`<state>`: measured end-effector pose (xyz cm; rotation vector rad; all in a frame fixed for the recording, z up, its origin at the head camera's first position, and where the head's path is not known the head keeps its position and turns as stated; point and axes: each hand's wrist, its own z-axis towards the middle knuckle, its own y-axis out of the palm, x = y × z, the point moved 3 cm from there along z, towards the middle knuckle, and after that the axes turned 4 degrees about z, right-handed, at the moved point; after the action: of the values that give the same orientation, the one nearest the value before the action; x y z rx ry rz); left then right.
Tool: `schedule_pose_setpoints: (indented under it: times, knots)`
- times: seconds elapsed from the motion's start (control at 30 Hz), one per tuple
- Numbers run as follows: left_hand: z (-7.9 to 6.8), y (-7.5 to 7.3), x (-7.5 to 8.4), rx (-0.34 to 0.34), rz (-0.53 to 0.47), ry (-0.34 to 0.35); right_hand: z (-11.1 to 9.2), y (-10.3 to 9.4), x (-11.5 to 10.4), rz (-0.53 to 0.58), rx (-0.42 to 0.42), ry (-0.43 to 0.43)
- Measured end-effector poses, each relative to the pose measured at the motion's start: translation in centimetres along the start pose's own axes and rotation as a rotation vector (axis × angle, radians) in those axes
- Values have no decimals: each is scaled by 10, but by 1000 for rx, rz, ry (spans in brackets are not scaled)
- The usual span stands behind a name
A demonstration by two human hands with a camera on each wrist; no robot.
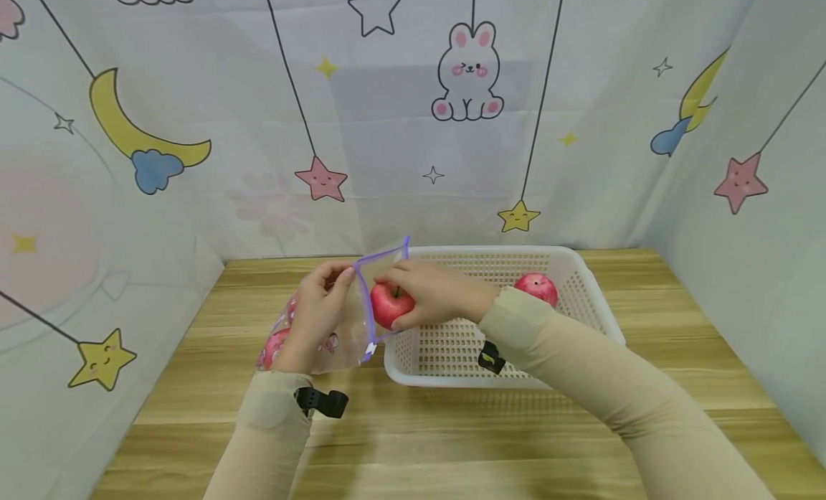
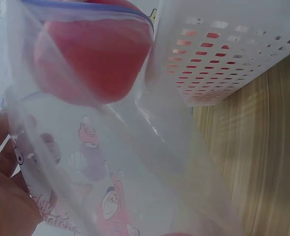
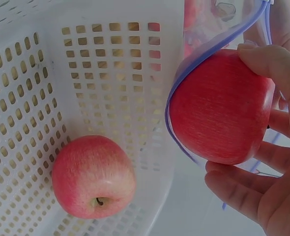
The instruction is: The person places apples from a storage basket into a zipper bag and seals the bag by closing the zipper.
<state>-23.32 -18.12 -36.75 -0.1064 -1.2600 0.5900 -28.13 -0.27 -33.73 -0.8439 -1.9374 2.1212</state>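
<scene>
My right hand (image 1: 442,288) grips a red apple (image 1: 389,306) at the mouth of a clear zip bag (image 1: 348,335) with a purple-blue seal. In the right wrist view, fingers and thumb span the apple (image 3: 221,108), and the bag's rim curves along its left side. My left hand (image 1: 316,310) pinches the bag's edge near the seal, and the bag's mouth is spread apart. Through the printed plastic in the left wrist view, the apple (image 2: 93,59) shows at the opening. Another red, rounded thing (image 1: 274,346) shows at the bag's lower left end.
A white perforated basket (image 1: 400,374) stands on the wooden table (image 1: 400,442), right beside the bag. Inside it, toward the right, lies an apple (image 1: 537,288). Behind the table hangs a white curtain (image 1: 400,127) printed with stars, moons and a rabbit.
</scene>
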Motion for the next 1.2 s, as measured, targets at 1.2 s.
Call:
schedule_pose_setpoints:
  times: [1.2]
  knots:
    - [-4, -5, 1, -32, 28, -12, 6, 1, -5, -28, -53, 36]
